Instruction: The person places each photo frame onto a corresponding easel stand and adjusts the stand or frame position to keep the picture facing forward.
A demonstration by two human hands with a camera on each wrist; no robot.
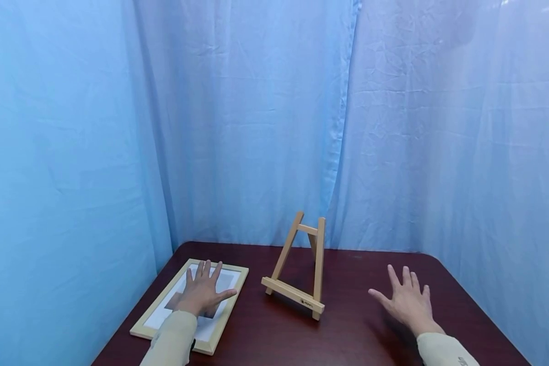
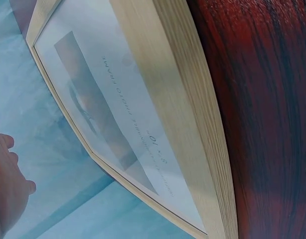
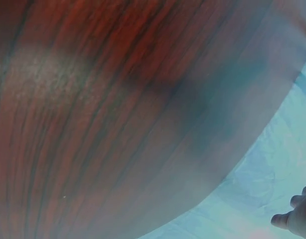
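Note:
A light wooden photo frame [image 1: 231,311] lies flat on the left of the table, its printed insert showing under the front. Over it hovers my left hand [image 1: 200,295], fingers spread and holding nothing. The left wrist view shows the frame's thick wooden edge [image 2: 188,99] close up, with the fingertips at the far left. A small wooden tabletop easel [image 1: 297,295] stands upright in the middle, between the hands. My right hand [image 1: 409,305] is spread above the right side of the table, nothing in it; its fingertips show at the lower right of the right wrist view.
The dark red wood-grain table [image 1: 347,330] has rounded far corners. Light blue curtains [image 1: 256,127] hang behind it and along both sides, close to its edges. The easel's ledge [image 1: 293,294] faces the near side.

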